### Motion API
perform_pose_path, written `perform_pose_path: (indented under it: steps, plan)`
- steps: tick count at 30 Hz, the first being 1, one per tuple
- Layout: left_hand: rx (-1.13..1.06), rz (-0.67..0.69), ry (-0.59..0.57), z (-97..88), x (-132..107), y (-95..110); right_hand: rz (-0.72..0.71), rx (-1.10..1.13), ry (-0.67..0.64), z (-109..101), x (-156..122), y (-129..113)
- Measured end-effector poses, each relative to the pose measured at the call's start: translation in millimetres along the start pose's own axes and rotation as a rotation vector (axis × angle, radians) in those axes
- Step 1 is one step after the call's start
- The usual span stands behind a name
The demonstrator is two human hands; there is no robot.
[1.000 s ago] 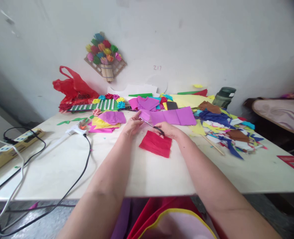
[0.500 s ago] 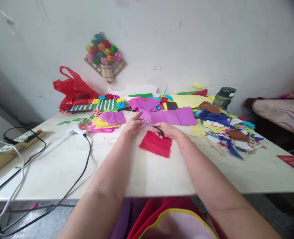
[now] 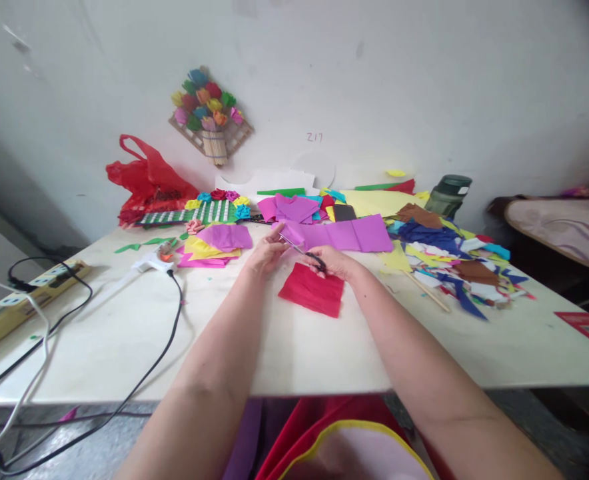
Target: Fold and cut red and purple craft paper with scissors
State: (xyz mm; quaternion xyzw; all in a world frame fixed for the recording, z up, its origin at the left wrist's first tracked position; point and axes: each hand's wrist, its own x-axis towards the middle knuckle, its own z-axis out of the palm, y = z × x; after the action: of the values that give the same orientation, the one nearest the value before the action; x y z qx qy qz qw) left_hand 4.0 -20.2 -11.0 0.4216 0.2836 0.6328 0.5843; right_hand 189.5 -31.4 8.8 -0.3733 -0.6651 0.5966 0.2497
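My left hand (image 3: 266,255) pinches the near end of a long purple paper strip (image 3: 347,235) that runs off to the right across the table. My right hand (image 3: 335,261) is closed round the black handles of small scissors (image 3: 305,253), whose blades point left into the purple paper by my left fingers. A red paper sheet (image 3: 313,291) lies flat on the white table (image 3: 294,347) just below both hands.
A glue gun (image 3: 149,262) with a black cord and a power strip (image 3: 24,300) lie at the left. A red bag (image 3: 147,180), paper flowers and purple and yellow sheets sit behind. Coloured paper scraps (image 3: 454,260) and a dark green jar (image 3: 448,195) fill the right.
Both hands stay in place; the scissors and the purple paper end shift only slightly between the fingers.
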Motion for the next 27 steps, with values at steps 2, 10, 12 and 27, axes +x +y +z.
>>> perform_pose_path:
  steps: [2,10,12,27]
  plan:
    - [-0.009,-0.003,0.007,0.8,-0.8,0.9,-0.021,0.018,-0.007,-1.2,3.0,3.2]
    - [-0.011,-0.006,0.015,1.8,-2.3,2.4,-0.073,0.029,0.001,0.5,4.2,3.7]
    - [-0.003,-0.009,0.013,1.1,-1.8,2.1,-0.081,0.028,-0.003,0.5,3.7,3.4]
    - [0.001,-0.005,0.012,-4.6,3.1,-1.7,-0.064,0.056,0.034,2.6,2.2,0.8]
